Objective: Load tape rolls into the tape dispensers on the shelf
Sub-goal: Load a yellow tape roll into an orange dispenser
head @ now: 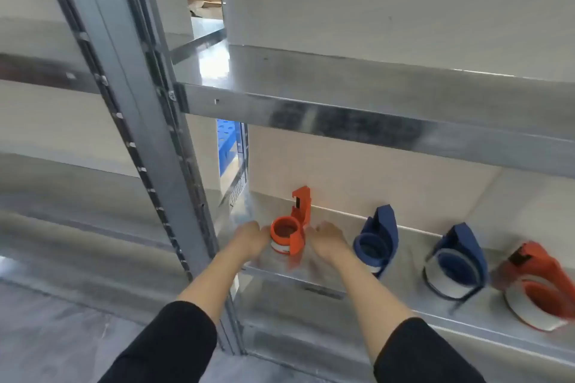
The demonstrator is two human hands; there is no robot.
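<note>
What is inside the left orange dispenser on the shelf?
A white tape roll sits around the orange hub. The dispenser body covers the roll's right side; the hub's inside is blurred.

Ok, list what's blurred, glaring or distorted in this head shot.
Head view: motion blur smears the left hand, right hand, and the far-right orange dispenser and blue dispenser beside it; the left orange dispenser is sharper; glare whitens the upper shelf; wide-angle lens bows the shelf rail.
</note>
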